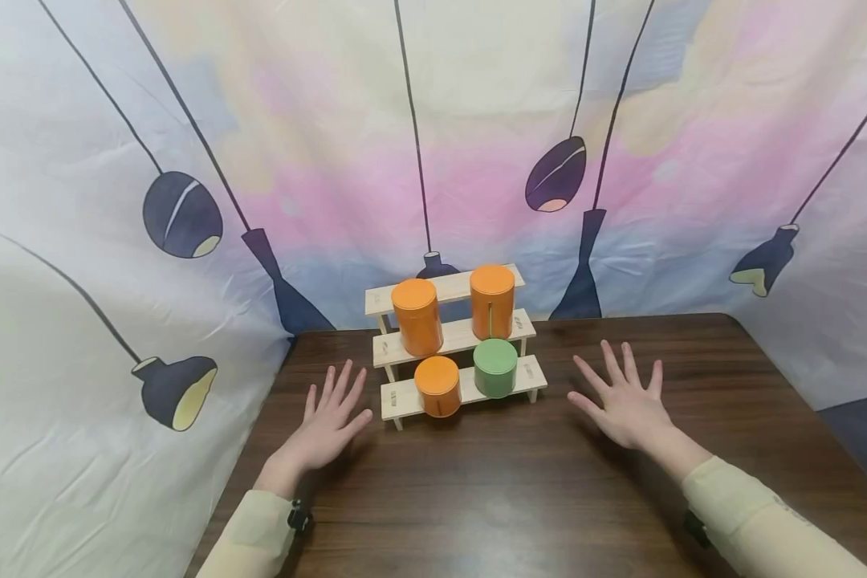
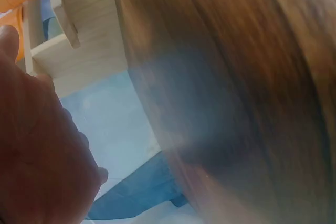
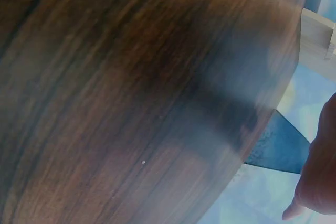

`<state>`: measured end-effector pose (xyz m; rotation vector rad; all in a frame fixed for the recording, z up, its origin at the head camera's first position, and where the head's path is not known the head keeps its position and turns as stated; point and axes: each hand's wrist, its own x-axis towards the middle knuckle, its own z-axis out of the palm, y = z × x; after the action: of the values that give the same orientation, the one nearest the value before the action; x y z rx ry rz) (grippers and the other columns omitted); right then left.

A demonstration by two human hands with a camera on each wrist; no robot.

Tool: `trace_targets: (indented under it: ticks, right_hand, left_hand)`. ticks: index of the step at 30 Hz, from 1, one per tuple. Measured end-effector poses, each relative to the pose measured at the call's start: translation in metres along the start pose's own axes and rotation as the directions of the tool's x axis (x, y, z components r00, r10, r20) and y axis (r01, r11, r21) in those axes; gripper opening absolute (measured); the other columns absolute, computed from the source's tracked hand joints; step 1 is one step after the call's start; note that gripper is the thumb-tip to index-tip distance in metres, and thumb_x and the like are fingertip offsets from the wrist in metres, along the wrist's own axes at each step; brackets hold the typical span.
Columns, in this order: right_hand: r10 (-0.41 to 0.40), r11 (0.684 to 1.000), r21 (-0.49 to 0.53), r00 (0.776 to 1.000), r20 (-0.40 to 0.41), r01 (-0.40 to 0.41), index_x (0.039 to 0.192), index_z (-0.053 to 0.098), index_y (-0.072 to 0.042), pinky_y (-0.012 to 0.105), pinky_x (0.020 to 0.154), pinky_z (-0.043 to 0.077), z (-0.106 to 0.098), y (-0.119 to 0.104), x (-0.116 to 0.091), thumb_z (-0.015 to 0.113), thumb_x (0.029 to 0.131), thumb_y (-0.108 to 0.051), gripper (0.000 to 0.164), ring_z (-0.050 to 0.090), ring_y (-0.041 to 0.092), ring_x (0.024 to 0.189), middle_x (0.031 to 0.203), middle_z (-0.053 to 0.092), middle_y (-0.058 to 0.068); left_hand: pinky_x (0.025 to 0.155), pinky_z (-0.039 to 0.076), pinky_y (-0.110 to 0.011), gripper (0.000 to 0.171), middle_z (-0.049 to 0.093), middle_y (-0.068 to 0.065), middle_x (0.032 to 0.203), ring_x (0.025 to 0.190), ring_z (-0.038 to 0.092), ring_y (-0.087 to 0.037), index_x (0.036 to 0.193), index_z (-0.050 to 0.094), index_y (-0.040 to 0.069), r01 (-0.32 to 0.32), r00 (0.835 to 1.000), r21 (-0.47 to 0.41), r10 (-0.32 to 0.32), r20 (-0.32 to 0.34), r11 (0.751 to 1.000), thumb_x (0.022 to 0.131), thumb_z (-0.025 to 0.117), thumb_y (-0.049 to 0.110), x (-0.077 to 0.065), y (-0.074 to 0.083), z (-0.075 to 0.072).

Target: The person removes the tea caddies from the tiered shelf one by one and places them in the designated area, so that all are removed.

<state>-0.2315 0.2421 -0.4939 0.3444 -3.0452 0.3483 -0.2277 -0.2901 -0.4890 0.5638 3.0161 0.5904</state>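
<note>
A three-step wooden rack (image 1: 402, 399) stands toward the back of the table in the head view. Its lowest step carries a short orange tin (image 1: 437, 387) on the left and a short green tin (image 1: 494, 368) on the right. Behind them are two taller orange tins, a left one (image 1: 417, 318) and a right one (image 1: 492, 303). My left hand (image 1: 323, 427) is spread to the left of the rack, holding nothing. To the rack's right, my right hand (image 1: 624, 404) is spread with fingers pointing away, also with nothing in it. Both hands are apart from the tins.
The dark wooden table (image 1: 491, 498) has a rounded back corner at the right. Behind and beside it hangs a cloth backdrop (image 1: 477, 120) printed with dark lamps. A dark device (image 1: 299, 516) is strapped at the left wrist, another (image 1: 697, 530) at the right.
</note>
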Motion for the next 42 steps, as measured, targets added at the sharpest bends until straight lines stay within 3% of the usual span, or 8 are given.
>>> trace_targets:
  ticks: [9, 15, 22, 26, 29, 31, 37, 42]
  right_hand:
    - [-0.008, 1.000, 0.003, 1.000, 0.006, 0.008, 0.171, 0.028, -0.026, 0.084, 0.111, -0.018, 0.000, 0.004, -0.001, 0.035, 0.106, -0.075, 0.082, -0.010, 0.053, 0.160, 0.177, 0.002, 0.025]
    - [-0.017, 0.999, 0.029, 1.000, 0.020, 0.017, 0.169, 0.035, -0.023, 0.086, 0.113, -0.006, -0.001, 0.003, 0.000, 0.037, 0.107, -0.073, 0.080, -0.001, 0.055, 0.159, 0.176, 0.009, 0.029]
    - [-0.051, 0.994, 0.099, 0.999, -0.016, 0.052, 0.162, 0.047, -0.012, 0.081, 0.113, 0.027, -0.005, 0.002, 0.003, 0.056, 0.108, -0.055, 0.070, 0.022, 0.059, 0.154, 0.168, 0.026, 0.035]
    - [-0.068, 0.970, 0.225, 0.993, -0.094, 0.088, 0.155, 0.056, -0.006, 0.075, 0.107, 0.041, -0.005, -0.005, 0.006, 0.063, 0.109, -0.042, 0.059, 0.043, 0.057, 0.144, 0.160, 0.043, 0.035]
    - [-0.086, 0.927, 0.344, 0.979, -0.183, 0.146, 0.150, 0.061, -0.005, 0.070, 0.108, 0.044, -0.002, -0.014, 0.011, 0.064, 0.109, -0.035, 0.051, 0.054, 0.052, 0.137, 0.153, 0.054, 0.031]
    - [-0.089, 0.893, 0.409, 0.963, -0.254, 0.191, 0.148, 0.064, -0.006, 0.066, 0.108, 0.046, 0.000, -0.022, 0.016, 0.065, 0.109, -0.032, 0.047, 0.064, 0.047, 0.125, 0.149, 0.061, 0.025]
    - [0.001, 0.753, 0.612, 0.930, -0.367, 0.241, 0.149, 0.065, -0.013, 0.050, 0.101, 0.054, 0.003, -0.053, 0.030, 0.074, 0.104, -0.025, 0.047, 0.069, 0.034, 0.116, 0.143, 0.069, 0.013]
    - [0.046, 0.484, 0.836, 0.947, -0.319, 0.258, 0.156, 0.054, -0.004, 0.049, 0.108, 0.052, 0.008, -0.079, 0.039, 0.078, 0.100, -0.010, 0.062, 0.060, 0.040, 0.135, 0.148, 0.063, 0.020]
  left_hand:
    - [0.122, -0.003, -0.075, 0.074, -0.016, 0.000, 0.179, 0.163, -0.017, -0.035, 0.174, 0.004, 0.030, -0.004, 1.000, -0.050, 0.004, 0.010, 0.999, 0.114, 0.044, 0.047, 0.004, -0.001, 0.000]
    - [0.123, 0.005, -0.075, 0.071, -0.011, -0.005, 0.180, 0.163, -0.007, -0.039, 0.174, 0.007, 0.027, 0.013, 1.000, -0.221, -0.014, 0.000, 0.975, 0.115, 0.038, 0.051, 0.004, 0.000, 0.001]
    - [0.125, 0.027, -0.062, 0.073, 0.033, -0.014, 0.172, 0.157, 0.031, -0.039, 0.169, 0.033, 0.012, 0.094, 0.980, -0.438, -0.161, -0.118, 0.894, 0.112, 0.050, 0.053, 0.008, 0.014, 0.003]
    - [0.121, 0.039, -0.056, 0.067, 0.049, -0.019, 0.163, 0.149, 0.046, -0.038, 0.164, 0.043, 0.006, 0.185, 0.944, -0.625, -0.313, -0.100, 0.759, 0.110, 0.061, 0.041, 0.015, 0.025, 0.008]
    - [0.114, 0.047, -0.052, 0.063, 0.050, -0.026, 0.159, 0.144, 0.052, -0.039, 0.161, 0.042, -0.002, 0.209, 0.932, -0.756, -0.361, -0.038, 0.621, 0.110, 0.063, 0.028, 0.021, 0.035, 0.014]
    - [0.109, 0.053, -0.049, 0.062, 0.049, -0.027, 0.159, 0.140, 0.057, -0.038, 0.160, 0.044, -0.004, 0.227, 0.924, -0.792, -0.383, -0.008, 0.566, 0.108, 0.065, 0.023, 0.023, 0.040, 0.018]
    - [0.103, 0.057, -0.046, 0.064, 0.053, -0.026, 0.157, 0.129, 0.065, -0.034, 0.156, 0.050, -0.003, 0.271, 0.894, -0.749, -0.446, -0.036, 0.604, 0.100, 0.075, 0.017, 0.028, 0.051, 0.029]
    - [0.096, 0.060, -0.041, 0.064, 0.056, -0.029, 0.151, 0.127, 0.067, -0.035, 0.154, 0.051, -0.007, 0.262, 0.884, -0.767, -0.464, -0.052, 0.586, 0.097, 0.076, 0.009, 0.029, 0.053, 0.036]
